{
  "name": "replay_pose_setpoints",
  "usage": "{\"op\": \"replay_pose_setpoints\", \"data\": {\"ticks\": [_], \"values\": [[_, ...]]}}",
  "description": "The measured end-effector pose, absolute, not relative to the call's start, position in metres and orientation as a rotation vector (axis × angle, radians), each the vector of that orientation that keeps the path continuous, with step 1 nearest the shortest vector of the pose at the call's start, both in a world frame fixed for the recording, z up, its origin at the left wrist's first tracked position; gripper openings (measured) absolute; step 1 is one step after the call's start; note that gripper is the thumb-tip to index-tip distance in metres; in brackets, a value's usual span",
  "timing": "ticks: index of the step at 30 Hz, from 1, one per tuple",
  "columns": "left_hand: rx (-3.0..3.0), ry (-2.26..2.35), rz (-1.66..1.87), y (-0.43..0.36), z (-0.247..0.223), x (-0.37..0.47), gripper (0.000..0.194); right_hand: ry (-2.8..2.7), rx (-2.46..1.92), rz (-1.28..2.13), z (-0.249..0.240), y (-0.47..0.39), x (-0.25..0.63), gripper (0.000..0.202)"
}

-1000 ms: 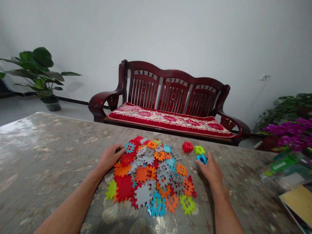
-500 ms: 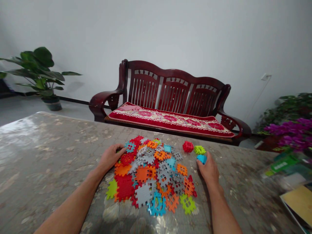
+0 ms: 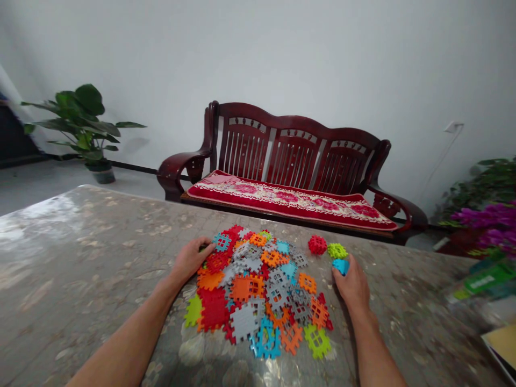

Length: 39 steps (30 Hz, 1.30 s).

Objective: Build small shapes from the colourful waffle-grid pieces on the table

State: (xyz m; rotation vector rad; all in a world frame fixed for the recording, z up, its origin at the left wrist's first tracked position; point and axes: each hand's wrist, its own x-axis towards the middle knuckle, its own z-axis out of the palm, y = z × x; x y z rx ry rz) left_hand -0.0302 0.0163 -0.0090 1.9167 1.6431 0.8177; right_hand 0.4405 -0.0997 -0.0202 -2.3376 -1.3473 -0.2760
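A heap of flat interlocking plastic pieces in red, orange, grey, blue and green lies on the table. At the heap's upper left edge rests my left hand, fingers curved with a gap between thumb and forefinger. Its thumb tip is beside a blue window piece; I cannot make out anything held. To the right of the heap, my right hand is closed round a small blue block, partly hidden by the fingers. Just beyond it sit a green assembled block and a red assembled block.
The table has a shiny floral cover. Purple flowers and a blurred green package are at the right. Behind the table stands a wooden bench with a red seat cover, and a potted plant at the left.
The whole view has shifted slightly, so everything appears further right. Both hands stay in place against the heap and the blue block.
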Motion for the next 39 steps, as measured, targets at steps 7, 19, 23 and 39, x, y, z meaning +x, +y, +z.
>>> {"op": "replay_pose_setpoints", "data": {"ticks": [7,19,23,39], "values": [[1.812,1.581,1.023,0.012,-0.008,-0.029,0.035,-1.331,-2.32,-0.288,-0.016,-0.102,0.436,0.072],[1.876,1.422,1.269,0.007,-0.004,-0.019,0.02,-1.426,-1.828,-0.353,-0.016,-0.101,0.427,0.046],[1.895,1.457,1.247,0.013,-0.013,-0.025,0.025,-1.596,-1.723,-0.021,-0.006,-0.098,0.394,0.032],[1.77,1.666,1.047,0.02,-0.02,-0.028,0.028,-1.974,-1.918,0.157,0.024,-0.108,0.354,0.026]]}}
